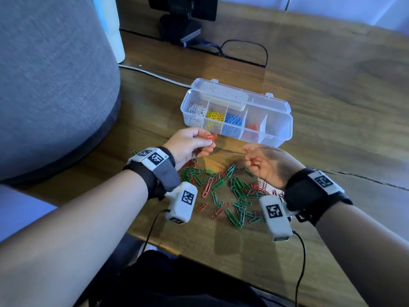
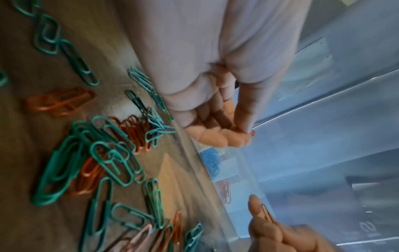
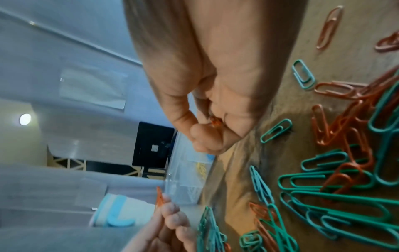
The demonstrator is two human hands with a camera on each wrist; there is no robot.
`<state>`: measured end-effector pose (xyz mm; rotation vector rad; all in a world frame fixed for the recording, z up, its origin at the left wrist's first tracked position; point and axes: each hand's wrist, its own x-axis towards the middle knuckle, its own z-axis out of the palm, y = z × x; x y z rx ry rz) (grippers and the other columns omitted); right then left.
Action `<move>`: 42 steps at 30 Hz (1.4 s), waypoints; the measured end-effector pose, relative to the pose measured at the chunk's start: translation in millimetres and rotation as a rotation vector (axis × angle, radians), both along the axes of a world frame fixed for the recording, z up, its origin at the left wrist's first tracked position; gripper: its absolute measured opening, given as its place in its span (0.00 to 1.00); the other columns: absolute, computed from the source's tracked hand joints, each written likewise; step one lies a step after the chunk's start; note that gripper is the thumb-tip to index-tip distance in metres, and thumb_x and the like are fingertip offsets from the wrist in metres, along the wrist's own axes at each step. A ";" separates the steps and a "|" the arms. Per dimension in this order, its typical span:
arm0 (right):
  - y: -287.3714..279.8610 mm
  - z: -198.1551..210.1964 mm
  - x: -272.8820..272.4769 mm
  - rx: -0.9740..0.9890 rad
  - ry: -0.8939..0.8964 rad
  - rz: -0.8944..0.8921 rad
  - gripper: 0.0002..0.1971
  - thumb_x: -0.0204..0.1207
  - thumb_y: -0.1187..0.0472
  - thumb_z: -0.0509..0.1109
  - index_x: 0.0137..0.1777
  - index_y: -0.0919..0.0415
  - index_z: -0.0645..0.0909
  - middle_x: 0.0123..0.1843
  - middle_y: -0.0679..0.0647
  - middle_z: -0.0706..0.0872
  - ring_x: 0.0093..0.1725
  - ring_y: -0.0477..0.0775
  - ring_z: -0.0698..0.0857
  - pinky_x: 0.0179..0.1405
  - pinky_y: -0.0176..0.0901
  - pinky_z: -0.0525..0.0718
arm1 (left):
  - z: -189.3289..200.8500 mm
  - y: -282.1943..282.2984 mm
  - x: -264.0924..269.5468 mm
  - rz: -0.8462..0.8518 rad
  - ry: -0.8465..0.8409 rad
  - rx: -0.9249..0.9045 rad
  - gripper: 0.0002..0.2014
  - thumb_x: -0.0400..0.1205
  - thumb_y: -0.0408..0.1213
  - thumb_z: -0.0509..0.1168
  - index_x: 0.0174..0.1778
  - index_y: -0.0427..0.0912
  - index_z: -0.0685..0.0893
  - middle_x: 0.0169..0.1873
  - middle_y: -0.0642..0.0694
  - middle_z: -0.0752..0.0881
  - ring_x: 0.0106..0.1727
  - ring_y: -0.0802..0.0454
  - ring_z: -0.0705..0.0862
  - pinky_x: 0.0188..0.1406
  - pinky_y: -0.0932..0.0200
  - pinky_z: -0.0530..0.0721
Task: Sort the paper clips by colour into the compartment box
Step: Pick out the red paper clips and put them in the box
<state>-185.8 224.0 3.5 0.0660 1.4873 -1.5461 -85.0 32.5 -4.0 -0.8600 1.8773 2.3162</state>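
Observation:
A clear compartment box [image 1: 277,135] stands open on the wooden table, with white, yellow, blue and red clips in separate compartments and the rightmost one bare. My left hand [image 1: 209,142] hovers just before the box and pinches a few red clips [image 1: 210,136], whose tip shows past the fingertips [image 2: 252,133]. My right hand [image 1: 251,159] is beside it, fingers curled round red clips [image 3: 215,122]. Below both hands lies a loose pile of green and red clips [image 1: 228,189].
A grey upholstered seat [image 1: 55,85] fills the left side. At the back stand a black monitor foot [image 1: 181,25], a looped black cable [image 1: 243,49] and a white cable [image 1: 155,75]. The table's front edge [image 1: 199,247] runs near my lap.

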 end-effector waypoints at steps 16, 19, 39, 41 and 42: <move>-7.6 41.8 -58.4 -0.083 0.026 -0.315 0.11 0.83 0.65 0.56 0.38 0.62 0.71 0.34 0.56 0.72 0.33 0.53 0.73 0.40 0.41 0.76 | 46.4 40.7 -117.2 -0.171 -0.127 -0.297 0.10 0.83 0.26 0.55 0.39 0.37 0.78 0.35 0.42 0.80 0.34 0.49 0.79 0.33 0.61 0.82; -16.6 36.5 -57.5 -0.070 0.088 -0.284 0.13 0.82 0.70 0.53 0.37 0.59 0.70 0.34 0.54 0.71 0.30 0.49 0.72 0.30 0.33 0.75 | 41.5 37.6 -124.3 -0.309 -0.179 -0.685 0.04 0.83 0.30 0.57 0.46 0.39 0.76 0.46 0.42 0.79 0.46 0.47 0.78 0.54 0.54 0.81; -28.6 -14.7 65.9 0.421 1.228 0.928 0.18 0.77 0.66 0.66 0.67 0.60 0.80 0.62 0.57 0.83 0.64 0.54 0.78 0.60 0.31 0.64 | -18.1 -14.1 88.0 -0.231 -0.288 -1.019 0.10 0.73 0.33 0.73 0.49 0.46 0.89 0.43 0.49 0.83 0.42 0.52 0.78 0.47 0.59 0.78; -35.9 -25.3 69.5 0.470 1.321 1.038 0.18 0.78 0.65 0.65 0.68 0.58 0.78 0.64 0.56 0.81 0.67 0.54 0.75 0.68 0.36 0.60 | -26.2 -13.4 95.8 -0.255 -0.282 -0.993 0.12 0.73 0.34 0.73 0.52 0.47 0.88 0.48 0.49 0.83 0.44 0.53 0.79 0.51 0.59 0.79; -38.5 -29.5 70.3 0.506 1.338 1.066 0.17 0.78 0.65 0.65 0.66 0.57 0.79 0.63 0.56 0.81 0.67 0.55 0.75 0.71 0.40 0.62 | -28.3 -13.1 98.3 -0.262 -0.273 -0.984 0.12 0.74 0.34 0.73 0.52 0.47 0.89 0.49 0.49 0.83 0.44 0.54 0.79 0.52 0.60 0.78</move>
